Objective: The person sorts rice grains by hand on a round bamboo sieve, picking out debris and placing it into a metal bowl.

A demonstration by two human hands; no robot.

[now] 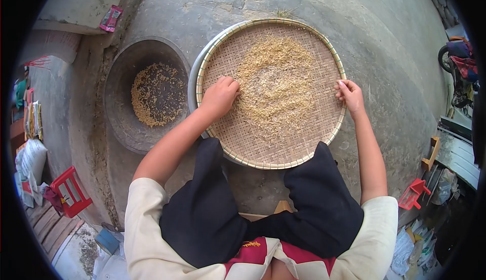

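A round woven bamboo winnowing tray lies across the front of my knees, on top of a grey basin whose edge shows at the left. Unhusked rice grains are spread over its middle, with pale kernels among them. My left hand is over the tray's left side, fingers curled closed beside the grain; whatever they pinch is hidden. At the right rim is my right hand, its thumb and fingers drawn together just inside the edge. Anything between them is too small to make out.
Left of the tray stands a dark round basin with more rice grains in it. A red plastic stool is at far left, a pink packet on the ledge above. A motorbike stands at far right, a red plastic object below it.
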